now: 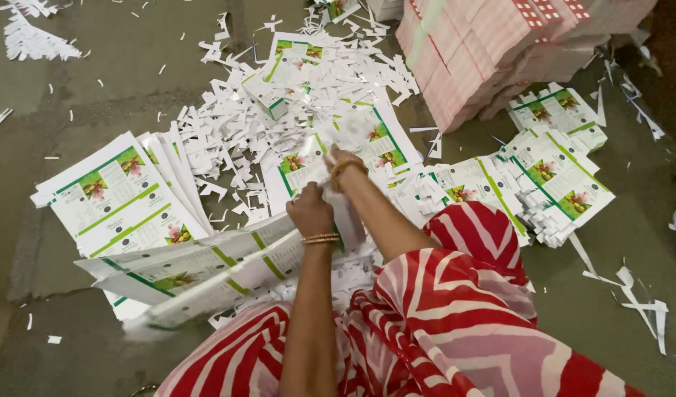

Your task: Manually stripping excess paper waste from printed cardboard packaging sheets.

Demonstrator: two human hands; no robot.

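Observation:
My left hand [309, 209] grips the near edge of a printed white and green sheet [308, 167] held up over the floor. My right hand [341, 159] holds the same sheet a little farther out, fingers closed on it. Both wrists wear gold bangles. A fanned bundle of similar printed sheets [205, 268] lies across my lap to the left. My red and white striped garment [441, 316] fills the lower part of the view.
A stack of printed sheets [121, 198] lies at left, another stack [555, 180] at right. White paper trimmings [235, 140] litter the grey floor ahead. A tall pile of pink cartons [492, 51] leans at the upper right.

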